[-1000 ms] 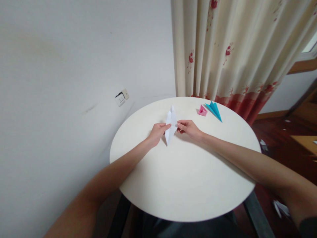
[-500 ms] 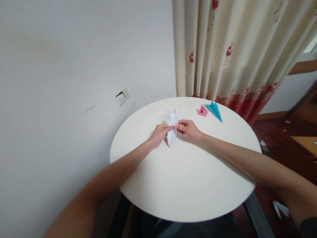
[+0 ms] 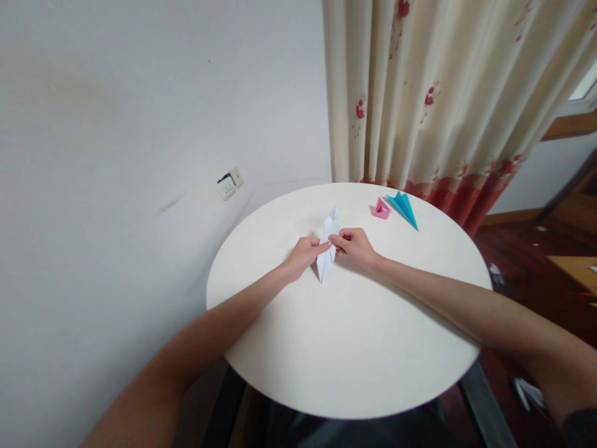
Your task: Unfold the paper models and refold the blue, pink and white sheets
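A white folded paper [image 3: 326,266], long and pointed at both ends, is held between my two hands over the round white table. My left hand [image 3: 304,256] grips its left side, the thumb lying across the middle of the paper. From the right, my right hand [image 3: 357,246] pinches the paper with the thumb on its front face. Both thumbs come close together at the paper's middle. The fingers behind the paper are mostly hidden.
On the round white table [image 3: 354,348], toward the far right, lie a pink folded paper piece [image 3: 381,210] and a blue paper plane [image 3: 405,210]. A flowered curtain [image 3: 420,93] hangs behind the table. The wall with a socket [image 3: 227,187] stands at the left.
My right thumb has moved left onto the front of the paper, near the left thumb. The paper has tilted slightly, its top leaning right, and shifted a little toward me.
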The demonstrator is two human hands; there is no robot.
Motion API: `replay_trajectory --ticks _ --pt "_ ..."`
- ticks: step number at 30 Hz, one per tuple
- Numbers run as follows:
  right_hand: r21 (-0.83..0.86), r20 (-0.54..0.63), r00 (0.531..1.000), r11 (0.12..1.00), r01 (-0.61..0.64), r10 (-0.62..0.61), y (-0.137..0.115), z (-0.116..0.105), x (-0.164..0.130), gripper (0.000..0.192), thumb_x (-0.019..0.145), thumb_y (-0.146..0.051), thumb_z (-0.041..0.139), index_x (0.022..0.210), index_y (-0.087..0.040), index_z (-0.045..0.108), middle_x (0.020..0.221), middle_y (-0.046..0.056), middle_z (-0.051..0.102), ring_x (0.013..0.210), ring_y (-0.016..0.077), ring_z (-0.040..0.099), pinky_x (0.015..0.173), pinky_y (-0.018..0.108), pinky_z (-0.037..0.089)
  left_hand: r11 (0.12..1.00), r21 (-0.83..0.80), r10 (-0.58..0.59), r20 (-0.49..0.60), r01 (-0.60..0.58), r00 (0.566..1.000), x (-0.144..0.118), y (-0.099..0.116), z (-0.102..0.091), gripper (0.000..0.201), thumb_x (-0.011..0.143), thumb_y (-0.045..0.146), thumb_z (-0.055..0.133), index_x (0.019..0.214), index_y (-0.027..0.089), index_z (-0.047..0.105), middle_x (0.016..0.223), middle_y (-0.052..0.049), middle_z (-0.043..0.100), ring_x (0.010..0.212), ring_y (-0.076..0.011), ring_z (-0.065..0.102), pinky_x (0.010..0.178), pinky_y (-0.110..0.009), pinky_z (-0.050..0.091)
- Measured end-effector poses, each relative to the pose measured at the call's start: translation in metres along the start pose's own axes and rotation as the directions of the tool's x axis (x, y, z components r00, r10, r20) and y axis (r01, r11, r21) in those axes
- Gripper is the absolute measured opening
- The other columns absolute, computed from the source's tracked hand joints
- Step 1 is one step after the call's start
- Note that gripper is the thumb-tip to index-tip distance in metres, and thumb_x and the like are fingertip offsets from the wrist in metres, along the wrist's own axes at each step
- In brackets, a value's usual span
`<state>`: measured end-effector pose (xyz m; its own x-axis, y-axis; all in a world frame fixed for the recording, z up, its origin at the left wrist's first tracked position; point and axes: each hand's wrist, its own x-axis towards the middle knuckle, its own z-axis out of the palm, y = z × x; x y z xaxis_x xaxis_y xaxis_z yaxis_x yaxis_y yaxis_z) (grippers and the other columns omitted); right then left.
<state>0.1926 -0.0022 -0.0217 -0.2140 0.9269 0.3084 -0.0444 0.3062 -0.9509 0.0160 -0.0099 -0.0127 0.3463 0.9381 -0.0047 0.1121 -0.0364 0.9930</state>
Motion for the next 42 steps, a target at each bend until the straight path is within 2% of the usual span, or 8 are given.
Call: replay_trajectory --ticks 3,9,12,17,21,26,32,42 --pt "-0.036 -0.019 1.0 0.999 -0.005 0.005 0.0 0.0 -0.001 0.057 0.079 -0.068 0.066 0.051 -0.02 0.055 0.051 0.002 0.057 0.05 0.0137 0.048 0.051 0.028 0.035 1.0 0.025 0.002 0.007 -0.002 1.0 -0.001 0.002 0.0 0.048 0.069 0.06 0.083 0.078 0.013 0.079 0.079 -0.011 0.076 0.077 -0.0248 0.069 0.076 -0.034 0.05" --pt "-0.023 -0.201 0.979 1.0 -0.018 0.013 -0.001 -0.008 0.008 0.062 0.074 -0.077 0.065 0.054 -0.02 0.055 0.052 0.0 0.05 0.049 0.0117 0.039 0.046 0.028 0.028 0.999 -0.013 -0.041 0.031 0.042 0.999 -0.004 0.004 0.001 0.047 0.068 0.057 0.084 0.079 0.012 0.079 0.079 -0.013 0.076 0.078 -0.0261 0.07 0.076 -0.035 0.051" --pt "0.051 -0.142 0.988 0.998 -0.045 0.052 -0.002 -0.008 0.008 0.062 0.075 -0.079 0.062 0.061 -0.019 0.059 0.055 0.001 0.053 0.048 0.0112 0.039 0.046 0.027 0.026 0.999 -0.016 -0.031 0.012 0.031 0.999 -0.003 0.003 0.0 0.046 0.069 0.056 0.083 0.079 0.012 0.079 0.08 -0.013 0.076 0.077 -0.0253 0.07 0.076 -0.035 0.051" --pt "0.002 0.006 1.0 1.0 -0.03 0.03 -0.003 -0.001 0.002 0.05 0.073 -0.063 0.074 0.057 -0.02 0.056 0.052 0.0 0.055 0.05 0.0114 0.042 0.049 0.027 0.03 0.998 0.066 0.027 -0.025 -0.026 0.999 0.0 0.002 -0.001 0.048 0.074 0.06 0.078 0.077 0.012 0.077 0.078 -0.01 0.075 0.075 -0.0231 0.068 0.073 -0.032 0.049" --pt "-0.024 -0.048 0.999 0.999 -0.026 0.025 -0.002 -0.002 0.003 0.045 0.074 -0.057 0.072 0.055 -0.02 0.054 0.051 -0.001 0.054 0.049 0.011 0.043 0.049 0.026 0.032 0.976 0.163 0.158 -0.103 -0.14 0.982 0.002 0.005 0.001 0.047 0.081 0.06 0.07 0.081 0.013 0.074 0.08 -0.007 0.074 0.078 -0.0223 0.068 0.072 -0.03 0.049" --pt "-0.045 -0.075 0.997 0.998 -0.037 0.033 0.0 -0.002 0.005 0.044 0.073 -0.059 0.072 0.059 -0.021 0.054 0.053 0.001 0.059 0.046 0.0116 0.047 0.048 0.027 0.035 0.954 0.083 0.3 -0.206 -0.289 0.931 0.003 0.008 0.003 0.046 0.073 0.042 0.081 0.106 0.018 0.061 0.082 -0.002 0.07 0.078 -0.0186 0.068 0.074 -0.029 0.051" --pt "0.063 -0.186 0.983 0.998 0.028 -0.016 -0.001 0.001 0.006 0.059 0.063 -0.06 0.081 0.094 -0.026 0.045 0.052 -0.009 0.058 0.045 0.0135 0.052 0.046 0.025 0.038 0.956 0.092 0.291 -0.243 -0.277 0.925 0.003 0.009 0.003 0.034 0.071 0.04 0.081 0.084 0.018 0.059 0.08 -0.002 0.065 0.074 -0.0146 0.063 0.072 -0.027 0.049" --pt "0.012 -0.216 0.971 0.994 0.111 -0.106 -0.002 0.002 0.006 0.042 0.068 -0.048 0.078 0.091 -0.023 0.053 0.068 -0.003 0.062 0.059 0.0149 0.059 0.049 0.026 0.044 0.958 0.107 0.286 -0.257 -0.266 0.923 0.003 0.01 0.004 0.03 0.073 0.042 0.078 0.078 0.017 0.063 0.078 -0.001 0.066 0.075 -0.0156 0.063 0.075 -0.028 0.048"
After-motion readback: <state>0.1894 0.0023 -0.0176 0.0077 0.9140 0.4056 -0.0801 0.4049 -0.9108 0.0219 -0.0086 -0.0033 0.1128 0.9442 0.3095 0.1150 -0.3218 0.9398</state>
